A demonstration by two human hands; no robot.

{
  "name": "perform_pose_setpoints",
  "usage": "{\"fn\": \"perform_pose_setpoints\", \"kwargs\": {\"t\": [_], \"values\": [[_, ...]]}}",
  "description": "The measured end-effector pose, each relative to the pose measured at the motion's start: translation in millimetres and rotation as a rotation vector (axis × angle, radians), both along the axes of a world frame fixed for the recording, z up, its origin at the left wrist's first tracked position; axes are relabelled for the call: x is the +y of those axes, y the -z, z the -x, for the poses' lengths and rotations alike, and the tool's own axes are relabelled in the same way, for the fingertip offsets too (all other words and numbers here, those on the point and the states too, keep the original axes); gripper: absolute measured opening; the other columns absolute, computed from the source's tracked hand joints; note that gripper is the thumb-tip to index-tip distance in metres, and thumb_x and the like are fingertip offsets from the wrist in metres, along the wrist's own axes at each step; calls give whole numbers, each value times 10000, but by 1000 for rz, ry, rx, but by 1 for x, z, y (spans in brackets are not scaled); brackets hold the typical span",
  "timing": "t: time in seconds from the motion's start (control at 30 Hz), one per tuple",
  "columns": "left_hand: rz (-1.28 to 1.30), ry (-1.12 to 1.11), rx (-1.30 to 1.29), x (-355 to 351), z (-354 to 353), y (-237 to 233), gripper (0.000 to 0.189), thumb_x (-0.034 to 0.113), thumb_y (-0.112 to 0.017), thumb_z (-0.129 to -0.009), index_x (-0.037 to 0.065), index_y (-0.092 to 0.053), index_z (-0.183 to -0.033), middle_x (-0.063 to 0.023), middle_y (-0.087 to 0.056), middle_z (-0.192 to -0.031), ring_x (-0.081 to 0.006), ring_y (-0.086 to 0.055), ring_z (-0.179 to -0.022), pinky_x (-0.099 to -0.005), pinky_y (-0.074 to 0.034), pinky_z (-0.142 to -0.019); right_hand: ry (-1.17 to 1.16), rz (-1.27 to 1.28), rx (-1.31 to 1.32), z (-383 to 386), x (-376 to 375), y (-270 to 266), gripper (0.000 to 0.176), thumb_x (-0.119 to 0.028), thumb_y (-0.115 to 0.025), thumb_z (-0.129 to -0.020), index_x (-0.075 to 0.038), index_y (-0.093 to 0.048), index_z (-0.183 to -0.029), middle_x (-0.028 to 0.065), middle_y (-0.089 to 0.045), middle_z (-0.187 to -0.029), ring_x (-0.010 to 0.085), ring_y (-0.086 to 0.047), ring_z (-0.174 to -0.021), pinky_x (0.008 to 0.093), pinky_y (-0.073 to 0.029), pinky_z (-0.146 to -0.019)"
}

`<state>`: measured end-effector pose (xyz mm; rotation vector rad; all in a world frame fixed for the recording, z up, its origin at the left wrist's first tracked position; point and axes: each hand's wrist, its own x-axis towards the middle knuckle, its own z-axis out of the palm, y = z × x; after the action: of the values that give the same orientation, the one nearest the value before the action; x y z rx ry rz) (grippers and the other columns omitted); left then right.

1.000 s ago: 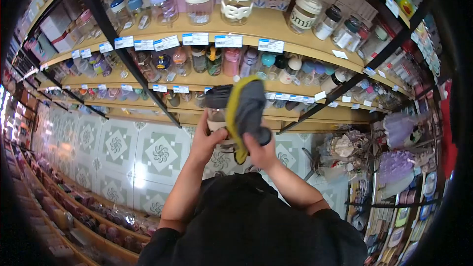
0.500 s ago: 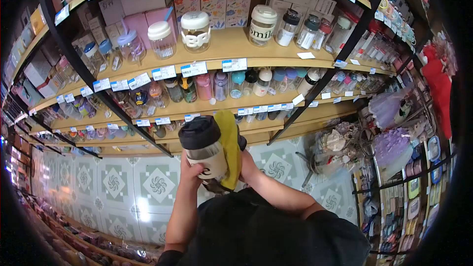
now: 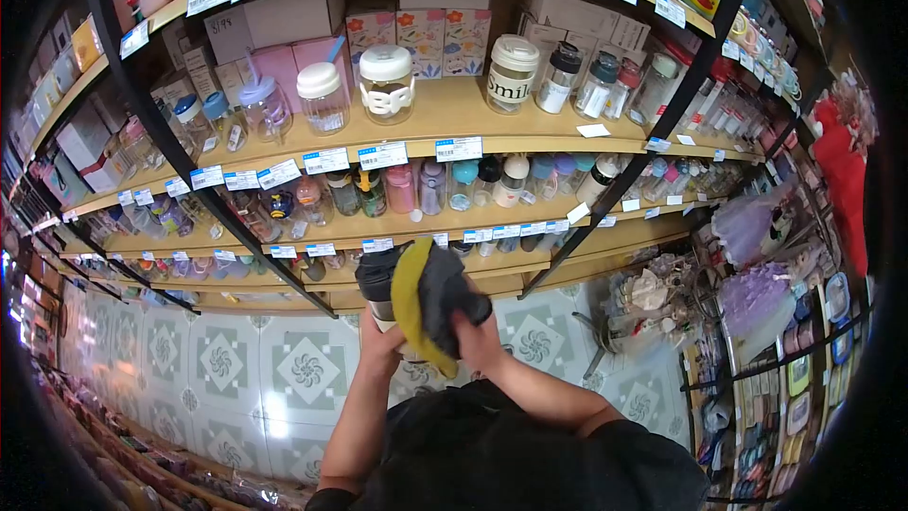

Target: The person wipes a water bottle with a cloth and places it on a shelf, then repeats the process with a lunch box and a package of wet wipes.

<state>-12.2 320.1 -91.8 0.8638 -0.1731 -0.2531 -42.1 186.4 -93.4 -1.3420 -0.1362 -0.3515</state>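
My left hand [image 3: 380, 345] is wrapped round a drinking cup [image 3: 376, 276] with a black lid and a pale band, held upright in front of my chest. My right hand [image 3: 480, 336] grips a yellow and dark grey cloth [image 3: 407, 308], which lies against the cup's right side and covers much of it. The fingertips of my right hand are partly hidden in the cloth's grey folds.
Ahead stands a wooden shelf [image 3: 426, 134] with price labels along its edge. A cup marked "Smile" [image 3: 512, 76] and a white-lidded jar cup [image 3: 386, 85] stand on it. More bottles fill the lower shelf. Wrapped bouquets [image 3: 653, 293] are at the right, above the tiled floor [image 3: 222, 360].
The cloth has swung across the front of the cup, so its grey side now shows and the cup's printed band is mostly covered. My right hand has come up into view.
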Motion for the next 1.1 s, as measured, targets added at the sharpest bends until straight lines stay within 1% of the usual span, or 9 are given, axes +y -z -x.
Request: {"fn": "perform_pose_setpoints", "kwargs": {"t": [0.07,0.27,0.37,0.47,0.67,0.77,0.87,1.0,1.1], "values": [[50,107,-11,4,4,9,793,317,-720,-579,32,-324,-1204,-104,-486,-1097,-226,-512,-974,-348,-432,-818,-58,-391,341,-8,-6,9,266,-109,-435,-843,-1,-447,-1086,66,-523,-1010,164,-487,-944,283,-396,-793],[77,-5,-66,1,8,15,662,282,-708,-620,9,-395,-1135,-83,-528,-1014,-174,-533,-907,-306,-436,-778,-89,-588,614,-12,-6,22,291,-174,-431,-858,-30,-442,-1110,45,-502,-994,120,-468,-886,264,-410,-745],[-188,-222,29,0,5,32,598,224,-637,-696,-9,-348,-1164,-90,-483,-1048,-155,-485,-939,-291,-416,-780,12,-227,414,-7,-7,3,340,-207,-428,-861,-13,-414,-1140,53,-490,-1035,132,-465,-894,279,-392,-781],[-99,-135,77,0,1,15,469,126,-523,-765,21,-346,-1186,-83,-475,-1088,-158,-450,-996,-270,-348,-859,94,-250,272,-13,-14,16,345,-200,-470,-829,-32,-433,-1128,51,-521,-1019,153,-522,-867,289,-431,-736],[-193,-85,9,-2,5,2,698,166,-701,-614,42,-334,-1194,-77,-485,-1069,-160,-490,-949,-290,-399,-814,28,-209,175,-1,-6,-4,318,-202,-435,-854,-43,-430,-1130,60,-521,-1009,159,-528,-874,297,-430,-747],[193,42,94,-1,8,1,744,215,-704,-604,62,-301,-1210,-84,-479,-1075,-197,-489,-984,-322,-412,-822,72,-171,430,0,-9,5,354,-256,-407,-867,-54,-413,-1158,66,-511,-1051,171,-518,-922,313,-425,-781],[168,18,53,-2,6,10,716,229,-691,-614,65,-318,-1203,-80,-480,-1067,-184,-486,-974,-312,-407,-819,-112,-510,437,-1,-11,20,398,-310,-388,-870,-58,-396,-1178,69,-490,-1107,186,-501,-967,329,-414,-819],[-227,-73,-52,-1,-3,18,557,234,-569,-734,35,-335,-1198,-76,-468,-1085,-159,-467,-974,-284,-374,-834,-56,-526,360,2,-16,17,424,-318,-382,-865,-49,-376,-1192,77,-468,-1147,210,-474,-1017,350,-383,-866],[-41,-54,74,-7,-5,19,509,186,-482,-790,31,-283,-1232,-80,-442,-1124,-160,-453,-1004,-286,-363,-856,-10,-351,176,-3,-18,-2,445,-309,-385,-858,-34,-354,-1207,102,-452,-1170,224,-451,-1052,364,-356,-894]]}}
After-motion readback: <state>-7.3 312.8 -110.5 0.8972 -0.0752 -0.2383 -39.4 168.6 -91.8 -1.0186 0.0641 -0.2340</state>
